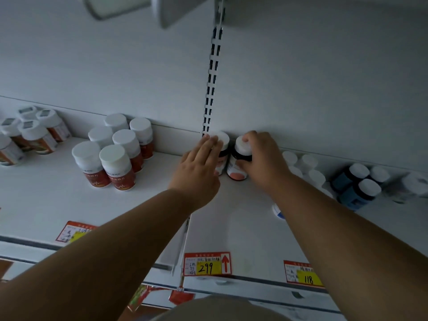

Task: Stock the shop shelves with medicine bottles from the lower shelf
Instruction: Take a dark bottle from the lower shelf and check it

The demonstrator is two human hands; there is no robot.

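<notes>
Two dark medicine bottles with white caps and pink labels stand side by side at the back of the white shelf (231, 216), near the slotted upright. My right hand (261, 158) is wrapped around the right bottle (238, 167), fingers over its cap. My left hand (199, 165) lies flat with straight fingers against the left bottle (222, 144), which it partly hides; it does not grip it.
A cluster of red-labelled white-capped bottles (113, 156) stands left of my hands, with more at the far left (32, 133). Blue-labelled bottles (356, 184) and pale bottles (305, 165) stand to the right. Price tags (207, 264) line the shelf's front edge.
</notes>
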